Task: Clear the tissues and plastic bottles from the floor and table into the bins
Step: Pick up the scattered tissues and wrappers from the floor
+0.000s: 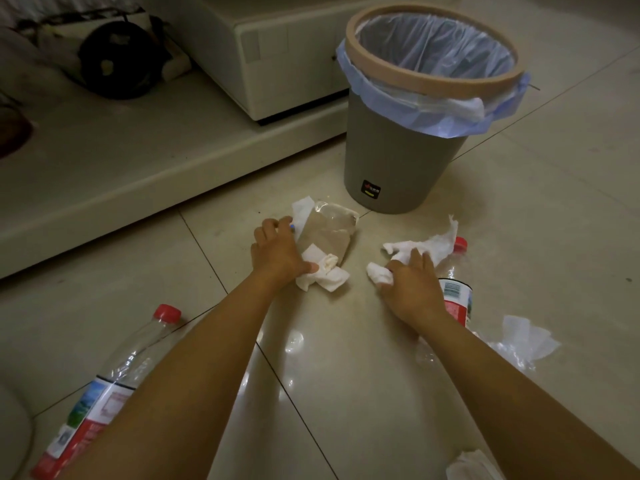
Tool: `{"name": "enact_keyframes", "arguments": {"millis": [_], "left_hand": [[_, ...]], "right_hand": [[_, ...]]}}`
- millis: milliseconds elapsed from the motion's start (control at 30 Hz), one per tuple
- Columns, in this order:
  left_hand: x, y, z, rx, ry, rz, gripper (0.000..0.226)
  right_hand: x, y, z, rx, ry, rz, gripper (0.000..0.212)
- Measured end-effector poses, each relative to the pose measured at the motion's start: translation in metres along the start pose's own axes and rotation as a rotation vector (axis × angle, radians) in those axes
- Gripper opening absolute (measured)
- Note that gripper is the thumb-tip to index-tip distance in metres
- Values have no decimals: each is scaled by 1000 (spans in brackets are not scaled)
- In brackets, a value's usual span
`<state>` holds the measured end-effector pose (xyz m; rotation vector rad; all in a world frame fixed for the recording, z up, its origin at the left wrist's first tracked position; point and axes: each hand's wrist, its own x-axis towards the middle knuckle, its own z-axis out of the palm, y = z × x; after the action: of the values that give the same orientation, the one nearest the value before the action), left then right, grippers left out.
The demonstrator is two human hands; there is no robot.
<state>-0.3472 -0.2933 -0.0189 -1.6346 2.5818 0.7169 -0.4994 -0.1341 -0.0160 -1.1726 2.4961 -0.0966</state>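
Both your hands down on floor. Left hand (277, 252) curled round flattened bottle (329, 233), thumb pinning tissue (322, 275). Right hand (412, 289) clutching crumpled tissue (420, 247), knuckles over it. Bin (401, 147) stands straight ahead past both, mouth open, slightly nearer right hand. Two more bottles lie outside your arms: left one (114, 375) long axis pointing toward bin, right one (457, 292) just beside right wrist.

home living room, tiled floor (346, 375), bin (398, 161)
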Motion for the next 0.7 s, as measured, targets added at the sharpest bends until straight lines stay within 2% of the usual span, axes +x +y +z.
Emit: {"name": "enact_keyframes", "arguments": {"millis": [67,133,200,267,400,567,700], "left_hand": [[7,3,2,-12,-108,44,117],[12,7,5,15,-197,89,119],[11,12,8,54,-191,149,105],[7,15,11,67,-152,188,83],[-5,17,19,5,-181,166,51],[-30,9,14,-205,-157,116,32],[-57,-4,-7,-295,-128,100,21]], "right_hand": [[0,1,0,54,-30,4,41],[-1,2,-1,89,-45,5,42],[-2,5,-2,64,-34,-17,44],[-6,7,-3,50,-5,-54,42],[-20,4,-2,111,25,-111,32],[-43,-8,-9,89,120,-142,32],[-63,-24,-26,-65,198,-210,40]]}}
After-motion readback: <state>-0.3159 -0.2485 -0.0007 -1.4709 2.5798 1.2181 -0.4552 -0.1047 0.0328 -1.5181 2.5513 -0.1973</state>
